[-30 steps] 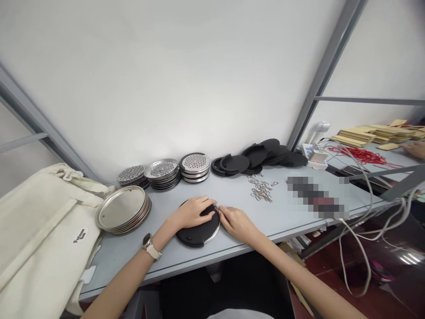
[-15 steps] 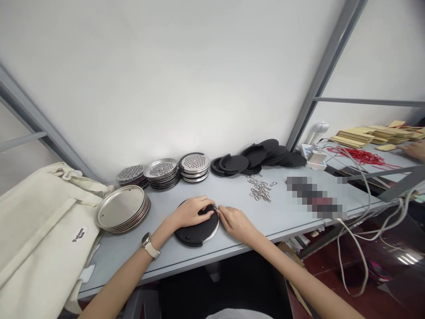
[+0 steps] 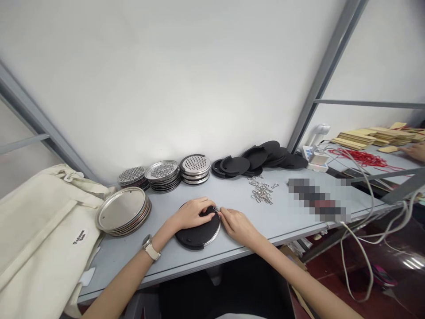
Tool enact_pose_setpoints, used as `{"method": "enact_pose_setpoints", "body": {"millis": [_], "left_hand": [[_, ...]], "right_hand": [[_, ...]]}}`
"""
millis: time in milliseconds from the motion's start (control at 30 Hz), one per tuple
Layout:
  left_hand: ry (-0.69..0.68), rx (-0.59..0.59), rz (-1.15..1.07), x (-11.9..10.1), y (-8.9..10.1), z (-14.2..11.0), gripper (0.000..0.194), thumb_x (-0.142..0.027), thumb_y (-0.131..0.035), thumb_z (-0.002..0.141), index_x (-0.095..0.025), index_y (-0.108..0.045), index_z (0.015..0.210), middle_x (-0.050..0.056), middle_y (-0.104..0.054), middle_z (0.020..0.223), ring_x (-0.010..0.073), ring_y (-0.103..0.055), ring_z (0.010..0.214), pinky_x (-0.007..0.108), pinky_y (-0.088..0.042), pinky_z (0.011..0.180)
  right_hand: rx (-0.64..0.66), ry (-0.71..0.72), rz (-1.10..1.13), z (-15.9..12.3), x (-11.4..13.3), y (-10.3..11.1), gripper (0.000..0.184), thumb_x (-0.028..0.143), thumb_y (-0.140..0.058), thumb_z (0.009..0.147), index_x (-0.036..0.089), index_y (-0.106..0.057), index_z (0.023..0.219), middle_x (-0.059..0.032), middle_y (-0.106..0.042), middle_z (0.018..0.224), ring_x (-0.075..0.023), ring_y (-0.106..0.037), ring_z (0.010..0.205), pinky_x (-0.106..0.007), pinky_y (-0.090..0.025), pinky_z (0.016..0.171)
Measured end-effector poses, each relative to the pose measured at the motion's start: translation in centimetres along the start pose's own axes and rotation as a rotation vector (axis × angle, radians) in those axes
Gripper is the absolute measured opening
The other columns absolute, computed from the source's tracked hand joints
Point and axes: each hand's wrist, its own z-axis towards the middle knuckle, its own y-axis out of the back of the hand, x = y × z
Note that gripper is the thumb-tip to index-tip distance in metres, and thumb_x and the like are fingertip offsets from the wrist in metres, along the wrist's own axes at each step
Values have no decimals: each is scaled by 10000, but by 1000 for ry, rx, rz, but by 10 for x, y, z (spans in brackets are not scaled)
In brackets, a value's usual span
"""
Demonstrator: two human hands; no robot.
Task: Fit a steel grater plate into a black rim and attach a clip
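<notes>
A round black disc (image 3: 194,235) with a silver metal rim lies flat near the table's front edge. My left hand (image 3: 193,214) rests over its top, holding it down, thumb and fingers curled toward the right edge. At that edge is a small metal snap hook (image 3: 216,209). My right hand (image 3: 236,225) pinches the hook between thumb and fingers. Whether the hook passes through a hole in the disc is hidden by the fingers. Behind my hands lies a loose pile of similar snap hooks (image 3: 261,192).
Along the wall stand stacks of perforated metal grater discs (image 3: 195,164), with black discs (image 3: 235,165) heaped beside them. Plain metal discs (image 3: 121,208) are stacked at left by a cream bag (image 3: 40,230). White cables (image 3: 361,248) hang at right. Another person's hand (image 3: 416,151) shows at far right.
The view has shifted slightly. Both hands stay at the disc's right edge with almost the same grip, and a little more of the metal hook shows between them.
</notes>
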Motion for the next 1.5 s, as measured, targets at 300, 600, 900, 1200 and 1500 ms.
{"method": "enact_pose_setpoints", "body": {"millis": [300, 600, 900, 1200, 1500], "left_hand": [[13, -9, -19, 3, 0, 0, 215, -342, -508, 864, -218, -609, 1007, -12, -491, 724, 120, -451, 654, 227, -372, 609], [7, -7, -1, 2, 0, 0, 219, -329, -500, 863, -214, -593, 1024, -11, -499, 714, 120, -459, 642, 225, -375, 602], [-29, 9, 83, 1, -2, 0, 286, -306, -473, 879, -236, -548, 1146, 27, -603, 892, 147, -557, 744, 253, -423, 711], [-32, 32, 154, 2, -2, -1, 265, -310, -463, 887, -234, -538, 1129, 33, -619, 933, 163, -588, 779, 258, -427, 716], [-42, 29, 191, -1, -1, -1, 236, -314, -451, 897, -228, -537, 1099, 22, -607, 889, 152, -572, 736, 254, -412, 691]], "right_hand": [[-8, 0, 12, 0, 1, 1, 258, 248, -249, 990, 187, -448, 838, -2, -546, 641, -137, -489, 552, -255, -286, 549], [0, 2, 7, 0, 1, 1, 253, 247, -250, 989, 184, -448, 844, -7, -552, 649, -142, -500, 567, -255, -293, 555], [-6, -2, 12, 0, 2, 2, 258, 256, -255, 986, 183, -459, 846, -11, -549, 646, -145, -496, 557, -255, -297, 548], [0, 3, -2, 0, 3, 2, 254, 251, -255, 987, 183, -450, 838, -4, -538, 640, -139, -488, 554, -251, -293, 549], [-4, 0, -6, -1, 2, 1, 243, 251, -261, 986, 187, -443, 839, 0, -542, 646, -139, -497, 562, -256, -288, 556]]}}
